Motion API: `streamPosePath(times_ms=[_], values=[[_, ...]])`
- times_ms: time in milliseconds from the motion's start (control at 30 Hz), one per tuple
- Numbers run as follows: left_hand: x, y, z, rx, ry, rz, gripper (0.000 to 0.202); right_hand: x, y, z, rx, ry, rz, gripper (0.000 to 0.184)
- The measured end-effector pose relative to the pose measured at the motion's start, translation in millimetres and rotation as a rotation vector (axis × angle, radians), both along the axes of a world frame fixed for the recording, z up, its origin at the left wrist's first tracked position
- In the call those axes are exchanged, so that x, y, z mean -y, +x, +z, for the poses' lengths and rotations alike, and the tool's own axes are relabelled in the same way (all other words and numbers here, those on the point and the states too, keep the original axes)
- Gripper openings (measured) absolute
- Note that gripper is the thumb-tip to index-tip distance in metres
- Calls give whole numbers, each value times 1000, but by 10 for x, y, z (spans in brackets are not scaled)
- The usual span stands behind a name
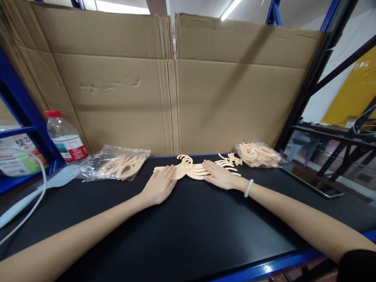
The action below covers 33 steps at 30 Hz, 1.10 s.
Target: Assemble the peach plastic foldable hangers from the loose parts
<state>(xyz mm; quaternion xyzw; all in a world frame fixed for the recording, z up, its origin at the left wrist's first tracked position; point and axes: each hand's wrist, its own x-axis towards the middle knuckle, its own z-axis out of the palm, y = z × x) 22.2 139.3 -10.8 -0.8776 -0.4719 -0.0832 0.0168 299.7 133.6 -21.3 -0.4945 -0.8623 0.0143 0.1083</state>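
A row of pale peach plastic hangers (191, 169) lies flat on the black table (188, 231), near the cardboard wall. My left hand (160, 186) rests flat on the left end of the row, fingers stretched out. My right hand (219, 175), with a white bead bracelet at the wrist, lies flat on the right end, fingers spread over the hangers. A few loose hangers (229, 159) sit just behind my right hand.
A clear bag of hangers (117, 167) lies at the left, another bag of hangers (258, 154) at the right. A water bottle (66, 139) and a white brush (55, 180) are at far left. A cardboard wall (176, 86) backs the table; a dark tablet (311, 180) lies right.
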Motion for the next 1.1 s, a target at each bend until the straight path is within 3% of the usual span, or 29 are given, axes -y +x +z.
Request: streamPosePath(times_ms=[200,333,567,800,1100], values=[[37,9,17,-1,21,-12,58,38,-6,-15,2,37,-9,76],[113,-45,22,4,46,-41,57,118,-25,5,42,152,-21,76],[275,-250,22,62,127,-219,50,200,-32,41,-11,372,98,52],[273,-292,-20,151,123,-255,47,200,-23,12,-98,404,103,30],[266,-322,-24,212,93,-277,44,210,1,-1,-100,391,115,30]])
